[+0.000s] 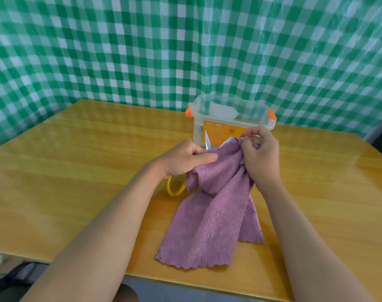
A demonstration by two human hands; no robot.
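Cloth (209, 214): purple, fleecy, with a scalloped edge. The upper part is lifted and bunched between both hands. The lower part is spread on the desk (76, 171), and its near corner reaches close to the front edge.

Left hand (181, 160): the cloth's upper left fold is gripped, with the thumb laid flat across the top and the fingers curled underneath.

Right hand (259, 155): the cloth's upper right edge is pinched between thumb and fingertips, held a little higher than the left side. The remaining fingers are curled in against the fabric.

Scissors (207, 142): a blade is seen pointing up and away between the two hands, just beside the left thumb. A yellow handle loop (174, 189) shows below the left wrist and is partly covered by the cloth. It cannot be told whether the scissors are held or simply lie on the desk.

Box (229, 120): clear plastic, with orange clips at both ends and an orange label on the near wall. It is placed just behind the hands, toward the far edge of the desk. Something white is seen inside.

Backdrop (142, 51): a green-and-white checked sheet is hung behind the desk and around its left side.
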